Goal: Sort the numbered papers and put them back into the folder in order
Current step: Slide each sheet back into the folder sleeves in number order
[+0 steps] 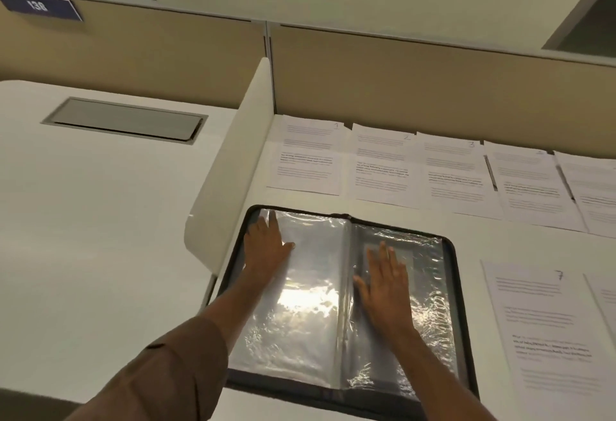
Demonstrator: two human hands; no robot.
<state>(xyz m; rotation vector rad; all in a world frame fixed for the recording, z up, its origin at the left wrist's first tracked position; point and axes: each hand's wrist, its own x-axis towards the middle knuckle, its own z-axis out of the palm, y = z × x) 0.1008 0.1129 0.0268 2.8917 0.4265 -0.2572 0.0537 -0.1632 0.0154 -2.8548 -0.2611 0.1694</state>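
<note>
A dark zip folder lies open on the white desk, its clear plastic sleeves shining with glare. My left hand rests flat on the left sleeve page with fingers straight. My right hand lies flat on the right page near the spine. Behind the folder, sheets marked 1, 2 and 3 lie in a row, with further sheets to their right. A sheet marked 7 lies right of the folder.
A white curved divider panel stands just left of the folder. Beyond it, the neighbouring desk has a grey cable hatch. A tan partition wall runs behind the papers. Another sheet's edge shows at the far right.
</note>
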